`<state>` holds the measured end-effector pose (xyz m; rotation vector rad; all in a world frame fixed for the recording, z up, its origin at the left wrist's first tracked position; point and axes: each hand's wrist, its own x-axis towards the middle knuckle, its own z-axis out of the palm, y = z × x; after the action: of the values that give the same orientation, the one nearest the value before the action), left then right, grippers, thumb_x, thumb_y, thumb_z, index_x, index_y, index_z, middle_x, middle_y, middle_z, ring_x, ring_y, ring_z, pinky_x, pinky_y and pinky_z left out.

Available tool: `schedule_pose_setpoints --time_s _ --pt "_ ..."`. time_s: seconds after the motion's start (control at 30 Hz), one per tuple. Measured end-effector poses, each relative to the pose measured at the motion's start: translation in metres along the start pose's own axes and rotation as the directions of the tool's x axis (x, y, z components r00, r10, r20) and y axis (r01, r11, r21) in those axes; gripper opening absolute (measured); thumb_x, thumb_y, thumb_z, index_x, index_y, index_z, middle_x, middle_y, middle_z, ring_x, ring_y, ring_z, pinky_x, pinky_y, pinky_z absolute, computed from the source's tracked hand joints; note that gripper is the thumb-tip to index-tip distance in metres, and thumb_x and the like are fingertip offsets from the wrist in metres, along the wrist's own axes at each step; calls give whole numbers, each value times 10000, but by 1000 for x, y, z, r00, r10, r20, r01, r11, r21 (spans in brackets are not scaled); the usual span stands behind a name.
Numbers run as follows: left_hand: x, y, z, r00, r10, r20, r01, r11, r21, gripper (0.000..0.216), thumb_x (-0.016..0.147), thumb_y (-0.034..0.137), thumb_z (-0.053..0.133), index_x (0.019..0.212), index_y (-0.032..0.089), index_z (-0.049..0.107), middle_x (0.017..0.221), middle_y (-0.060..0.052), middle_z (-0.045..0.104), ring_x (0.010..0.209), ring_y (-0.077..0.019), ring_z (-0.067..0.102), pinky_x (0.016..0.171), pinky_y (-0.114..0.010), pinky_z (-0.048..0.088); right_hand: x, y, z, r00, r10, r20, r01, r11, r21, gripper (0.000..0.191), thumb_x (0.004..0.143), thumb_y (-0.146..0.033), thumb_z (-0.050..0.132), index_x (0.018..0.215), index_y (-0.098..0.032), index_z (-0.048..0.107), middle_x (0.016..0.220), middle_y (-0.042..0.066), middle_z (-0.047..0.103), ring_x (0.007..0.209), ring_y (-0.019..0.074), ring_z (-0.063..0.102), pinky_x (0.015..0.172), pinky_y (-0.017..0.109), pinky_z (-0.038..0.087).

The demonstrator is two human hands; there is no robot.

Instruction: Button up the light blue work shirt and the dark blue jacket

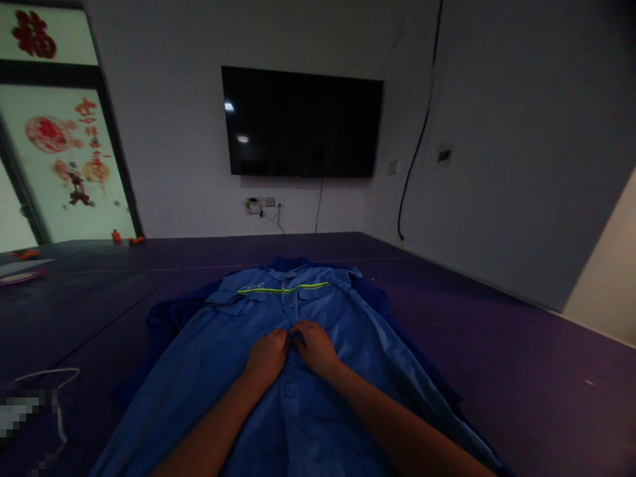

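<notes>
A blue work shirt [213,371] with dark blue sleeves and collar lies spread out, front up, its collar pointing away from me. A yellow-green stripe [263,290] crosses its chest above the pockets. My left hand [268,354] and my right hand [315,344] meet at the front placket, below the chest. Both have their fingers closed in a pinch on the placket, fingertips almost touching. Whatever small part sits between the fingertips is hidden. Below the hands a button [289,389] shows on the placket.
The shirt lies on a wide purple surface [437,318]. A white cable [59,397] lies at the left. Small orange objects [116,236] stand near the door. A television [303,122] hangs on the far wall, and a black cable [420,142] dangles at the right.
</notes>
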<state>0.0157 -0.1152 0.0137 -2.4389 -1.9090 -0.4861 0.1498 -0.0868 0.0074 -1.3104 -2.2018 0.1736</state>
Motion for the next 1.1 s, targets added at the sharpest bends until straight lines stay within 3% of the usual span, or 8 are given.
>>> schedule_pose_setpoints --time_s 0.43,1.1 --pt "1 -7 6 996 -26 -90 10 985 -170 241 848 339 414 863 175 590 911 -68 636 835 -174 591 680 -249 402 1 0 0 1000 18 15 -17 1000 -11 201 766 -143 488 927 -189 599 987 45 619 975 183 533 850 264 361" --pt "2 -4 7 993 -71 -91 57 988 -145 193 835 254 429 817 163 598 880 -65 634 823 -163 578 653 -239 372 1 -2 0 999 5 39 -3 998 -60 222 764 -170 468 945 -171 597 1009 67 595 983 184 516 850 269 350"
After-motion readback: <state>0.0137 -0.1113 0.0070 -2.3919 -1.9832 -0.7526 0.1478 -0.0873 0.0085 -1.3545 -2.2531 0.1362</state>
